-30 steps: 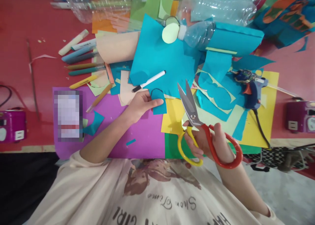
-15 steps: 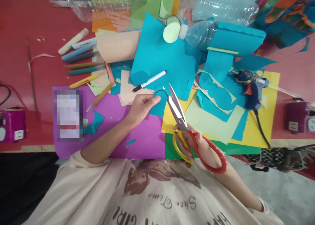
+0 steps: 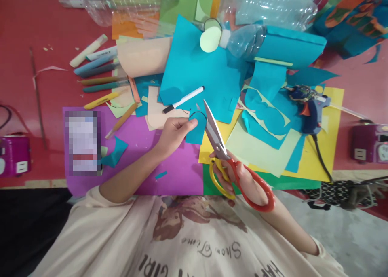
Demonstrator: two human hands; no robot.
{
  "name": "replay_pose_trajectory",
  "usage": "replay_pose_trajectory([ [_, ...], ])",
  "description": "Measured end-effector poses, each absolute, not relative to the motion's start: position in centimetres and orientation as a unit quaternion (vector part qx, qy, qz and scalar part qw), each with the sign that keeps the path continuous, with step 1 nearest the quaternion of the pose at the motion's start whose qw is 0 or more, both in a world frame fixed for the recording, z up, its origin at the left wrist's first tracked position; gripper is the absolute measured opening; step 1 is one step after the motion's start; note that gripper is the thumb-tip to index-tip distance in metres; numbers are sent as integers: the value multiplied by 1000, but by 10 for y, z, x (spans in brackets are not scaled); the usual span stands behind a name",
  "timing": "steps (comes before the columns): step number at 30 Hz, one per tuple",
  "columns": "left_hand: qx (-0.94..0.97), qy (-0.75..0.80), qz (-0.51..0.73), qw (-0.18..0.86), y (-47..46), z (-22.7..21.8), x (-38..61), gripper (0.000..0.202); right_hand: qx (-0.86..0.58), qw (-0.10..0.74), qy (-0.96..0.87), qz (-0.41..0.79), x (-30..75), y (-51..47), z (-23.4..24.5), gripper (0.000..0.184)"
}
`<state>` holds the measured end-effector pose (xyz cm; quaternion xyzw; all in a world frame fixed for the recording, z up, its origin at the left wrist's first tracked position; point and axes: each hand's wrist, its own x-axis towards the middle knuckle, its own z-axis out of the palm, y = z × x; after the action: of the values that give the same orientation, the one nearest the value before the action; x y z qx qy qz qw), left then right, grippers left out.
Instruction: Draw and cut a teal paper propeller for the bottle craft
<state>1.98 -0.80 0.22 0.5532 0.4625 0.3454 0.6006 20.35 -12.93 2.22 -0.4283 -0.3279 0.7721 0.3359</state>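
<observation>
Between thumb and fingers, my left hand (image 3: 177, 133) pinches a small piece of blue paper (image 3: 196, 134) that carries a dark curved line. My right hand (image 3: 242, 180) is wrapped round the scissors (image 3: 218, 141), which have one red and one yellow handle. Their blades point away from me, slightly apart, beside the right edge of the small paper. Just beyond my left hand, a black-and-white marker (image 3: 184, 100) lies partly across a large blue sheet (image 3: 200, 72).
A glue gun (image 3: 315, 115) rests at the right on a yellow sheet (image 3: 332, 147). Several pens lie at the left near an orange-brown pen (image 3: 123, 119). A phone (image 3: 83, 141) sits on the purple sheet (image 3: 178, 172). Clear plastic bottles (image 3: 247, 40) and paper scraps (image 3: 266, 107) spread across the far side.
The scissors and my right hand have shifted slightly left, and the blades now overlap the small paper's right edge more. My left hand has stayed nearly in place.
</observation>
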Motion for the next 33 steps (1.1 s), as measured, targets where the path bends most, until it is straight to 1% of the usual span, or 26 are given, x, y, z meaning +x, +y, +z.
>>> replay_pose_trajectory([
  [11, 575, 449, 343, 592, -8, 3, 19, 49, -440, 312, -344, 769, 202, -127, 26, 50],
  [17, 579, 450, 331, 594, -8, 5, 19, 50, -439, 323, -337, 768, 203, -127, 25, 50],
  [22, 576, 436, 348, 597, -7, 6, 19, 48, -439, 315, -329, 775, 204, -130, 21, 52],
  [27, 564, 451, 349, 597, -6, 5, 19, 48, -448, 335, -337, 757, 206, -131, 20, 50],
  [33, 565, 443, 354, 600, -4, 2, 18, 49, -454, 334, -328, 758, 205, -132, 20, 50],
])
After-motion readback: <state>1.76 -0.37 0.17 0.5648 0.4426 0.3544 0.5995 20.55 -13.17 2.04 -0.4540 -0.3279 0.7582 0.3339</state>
